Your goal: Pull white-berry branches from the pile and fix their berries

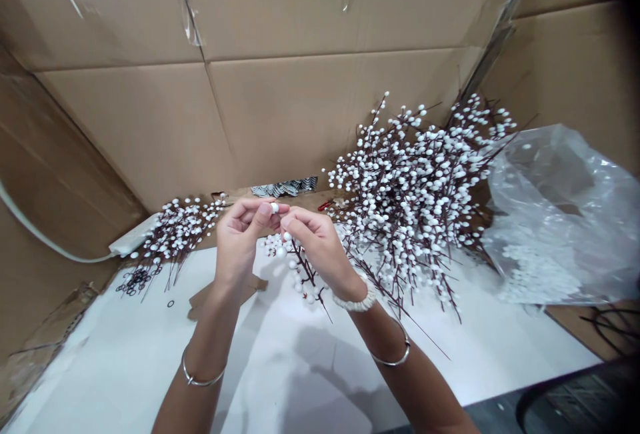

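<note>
My left hand (239,241) is raised over the table, its thumb and forefinger pinching a small white berry (275,208). Close against it, my right hand (320,247) is closed in a pinch at the tip of an artificial berry branch (309,271). The branch has a dark brown stem with white berries and hangs below the right fingers. The two hands' fingertips nearly meet, and they hide the spot where berry and stem come together.
A large heap of white-berry branches (410,187) stands at right, beside a clear plastic bag (560,221) of white berries. More branches (175,234) lie at left near a white power strip (134,235) and black rings (134,281). Cardboard (280,114) walls the white table (125,354).
</note>
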The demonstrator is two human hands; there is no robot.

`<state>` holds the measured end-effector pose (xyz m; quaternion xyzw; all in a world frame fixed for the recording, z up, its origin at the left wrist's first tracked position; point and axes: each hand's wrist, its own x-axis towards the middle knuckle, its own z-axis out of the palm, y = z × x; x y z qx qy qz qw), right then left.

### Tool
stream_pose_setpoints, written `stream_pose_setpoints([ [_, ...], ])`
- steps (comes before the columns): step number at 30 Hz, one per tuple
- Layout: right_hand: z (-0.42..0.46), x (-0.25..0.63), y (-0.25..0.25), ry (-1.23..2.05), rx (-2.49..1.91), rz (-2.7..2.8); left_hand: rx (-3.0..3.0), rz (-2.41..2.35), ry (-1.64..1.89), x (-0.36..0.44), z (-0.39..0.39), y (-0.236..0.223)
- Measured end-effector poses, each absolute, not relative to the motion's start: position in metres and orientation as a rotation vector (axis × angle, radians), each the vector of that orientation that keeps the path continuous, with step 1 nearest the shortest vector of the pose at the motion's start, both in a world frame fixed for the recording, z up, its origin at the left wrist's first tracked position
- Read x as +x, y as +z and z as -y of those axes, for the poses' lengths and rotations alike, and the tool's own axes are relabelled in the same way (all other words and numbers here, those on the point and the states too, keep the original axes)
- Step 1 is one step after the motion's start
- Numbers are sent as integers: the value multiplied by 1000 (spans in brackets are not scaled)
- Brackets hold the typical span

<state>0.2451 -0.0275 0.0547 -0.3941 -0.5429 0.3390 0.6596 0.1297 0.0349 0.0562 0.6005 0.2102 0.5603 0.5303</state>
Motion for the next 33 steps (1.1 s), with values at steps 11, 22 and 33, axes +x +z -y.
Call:
stream_pose_setpoints([
  [11,29,245,57,775,-891,1213,1467,-504,1366,130,-33,58],
  [22,28,242,57,755,-851,1203,1473,-467,1405,132,-31,59],
  [33,29,238,55,738,-869,1217,1418,-491,1440,130,-28,60],
])
